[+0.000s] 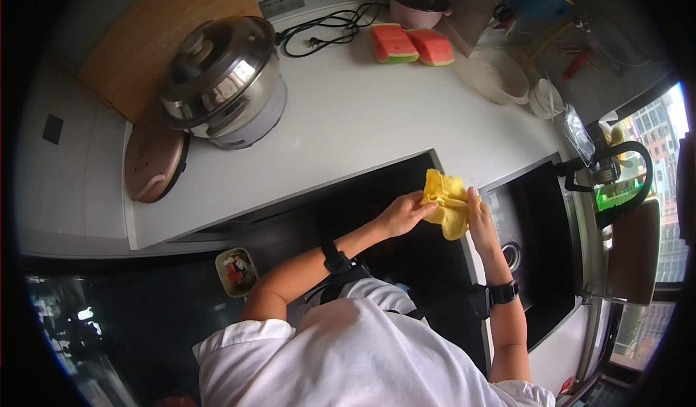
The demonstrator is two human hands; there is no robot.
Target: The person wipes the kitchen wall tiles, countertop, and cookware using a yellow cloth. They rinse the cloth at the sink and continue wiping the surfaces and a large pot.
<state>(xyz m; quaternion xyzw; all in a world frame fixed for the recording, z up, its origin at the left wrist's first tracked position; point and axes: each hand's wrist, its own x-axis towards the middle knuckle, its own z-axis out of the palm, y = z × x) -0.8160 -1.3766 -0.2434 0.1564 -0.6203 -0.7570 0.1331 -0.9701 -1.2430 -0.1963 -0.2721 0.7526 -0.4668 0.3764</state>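
Observation:
A crumpled yellow cloth (447,203) is stretched between my two hands, above the front edge of the counter beside the sink. My left hand (405,214) pinches its left side between thumb and fingers. On the cloth's right side, my right hand (479,217) grips the edge, thumb and fingers pointing away from me. Part of the cloth hangs down between the hands. The black sink (544,244) with a round drain (511,256) lies just to the right of my right hand.
The white counter (337,119) bears a steel lidded pot (223,81) at left, a black cable (326,40), cut watermelon pieces (394,43), a pink lidded pot (416,7) and a pale basin (500,78). A black faucet (647,173) arches at right. A bin (236,272) stands lower left.

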